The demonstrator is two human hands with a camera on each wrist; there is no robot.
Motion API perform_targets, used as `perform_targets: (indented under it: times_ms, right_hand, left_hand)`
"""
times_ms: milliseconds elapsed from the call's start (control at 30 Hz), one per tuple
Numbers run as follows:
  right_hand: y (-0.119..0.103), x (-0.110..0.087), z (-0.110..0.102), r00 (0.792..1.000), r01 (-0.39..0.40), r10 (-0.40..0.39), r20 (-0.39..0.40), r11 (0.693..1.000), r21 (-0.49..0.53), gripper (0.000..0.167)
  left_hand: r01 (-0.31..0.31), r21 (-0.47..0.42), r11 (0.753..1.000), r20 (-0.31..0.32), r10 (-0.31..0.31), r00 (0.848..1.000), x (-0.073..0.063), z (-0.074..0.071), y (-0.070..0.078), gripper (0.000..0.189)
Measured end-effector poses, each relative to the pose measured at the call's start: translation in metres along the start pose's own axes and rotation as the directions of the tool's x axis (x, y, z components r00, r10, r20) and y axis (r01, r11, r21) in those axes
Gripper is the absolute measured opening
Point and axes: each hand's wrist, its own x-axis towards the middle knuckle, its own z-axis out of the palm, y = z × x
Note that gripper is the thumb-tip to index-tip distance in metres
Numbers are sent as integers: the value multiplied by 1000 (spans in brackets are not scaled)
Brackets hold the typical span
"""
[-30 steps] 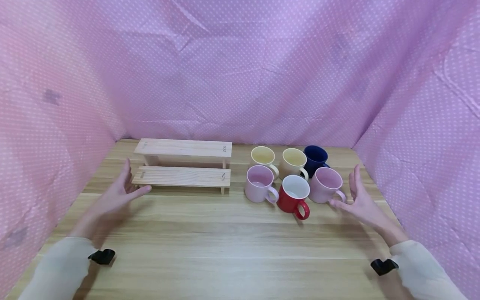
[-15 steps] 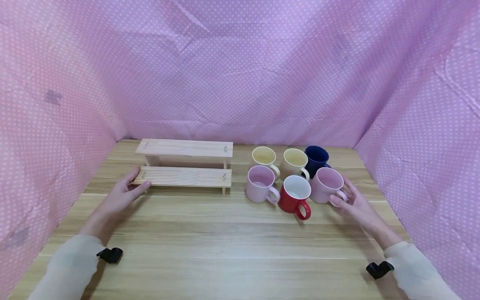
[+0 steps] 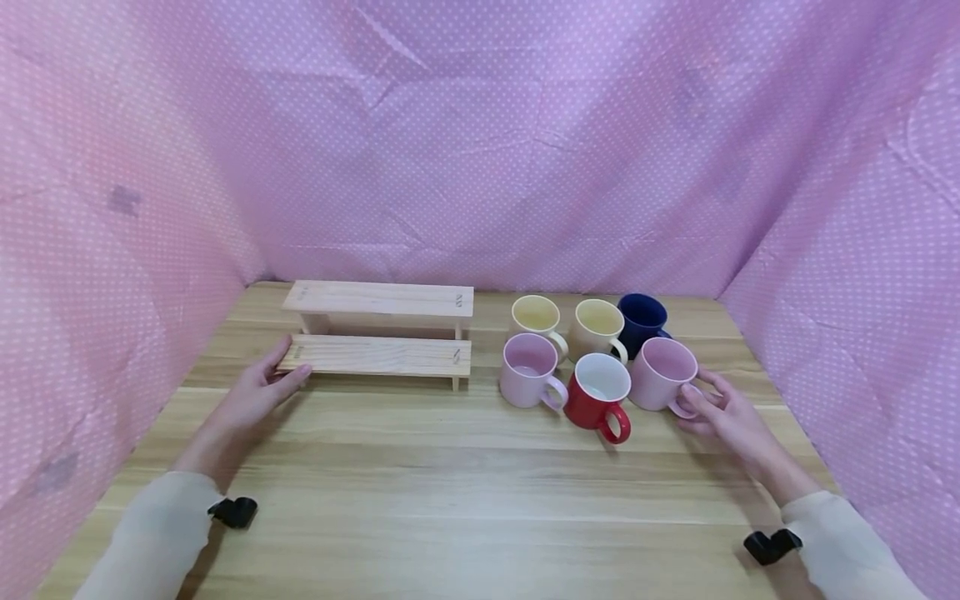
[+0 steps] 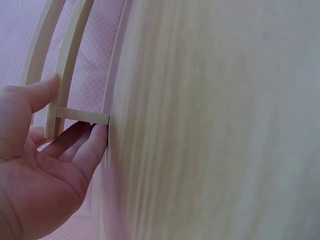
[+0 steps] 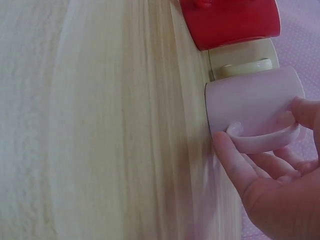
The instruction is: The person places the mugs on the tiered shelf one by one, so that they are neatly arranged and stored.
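My left hand holds the left end of the lower step of a two-step wooden shelf. In the left wrist view the thumb presses the board's edge and the fingers reach beneath it by the leg. On the right, my right hand holds the outer pink mug at its handle side. The right wrist view shows the thumb near the rim by the handle, with one finger low at the mug's base and others behind the handle, partly hidden. Both shelf and mug stand on the table.
Beside the held mug stand a red mug with a white inside and another pink mug. Two yellow mugs, left and right, and a navy mug stand behind. Pink dotted cloth surrounds the wooden table.
My left hand has moved right onto the end of the lower shelf step. My right hand has come in to the outer pink mug, its fingers closing at the handle. The view has shifted slightly.
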Motion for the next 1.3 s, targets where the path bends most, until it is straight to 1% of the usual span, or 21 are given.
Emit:
perform_targets:
  times_ms: [167,267,367,533,700,867,1000,1100,1167,1300]
  right_hand:
    - [-2,-2,-2,999,-45,45,2,999,6,30]
    - [-1,-2,-2,999,-52,52,14,998,34,20]
    - [-1,0,-2,999,-37,35,41,998,52,16]
    - [-4,1,-3,997,-23,20,78,999,41,21]
    - [-5,-3,-5,996,-29,25,89,999,44,26]
    - [4,-4,3,992,-55,50,114,998,41,31]
    - [8,-4,10,991,-42,30,130,995,90,29]
    - [8,-5,10,990,-19,-1,140,990,140,26]
    - [7,-5,9,990,0,-23,140,987,158,26]
    - [6,-9,2,993,40,-58,102,984,171,26]
  left_hand:
    - [-12,-14,1000,-10,12,1000,-1,1,0,85]
    - [-18,-24,1000,-9,18,1000,-1,1,0,85]
    - [-22,-39,999,-16,21,1000,-1,0,-1,84]
    - [-13,-53,998,-23,12,1000,-1,2,-2,84]
    - [-9,-26,1000,-4,9,1000,0,3,-3,84]
    - [16,35,999,13,-16,1000,-4,-8,-1,84]
    - [13,32,999,8,-13,1000,-6,-15,-7,84]
    - [1,-1,1000,4,-1,1000,-6,-14,-9,84]
    - [-4,-4,1000,4,4,1000,-6,-11,-6,84]
    - [-21,-31,999,15,22,1000,-1,-2,-3,84]
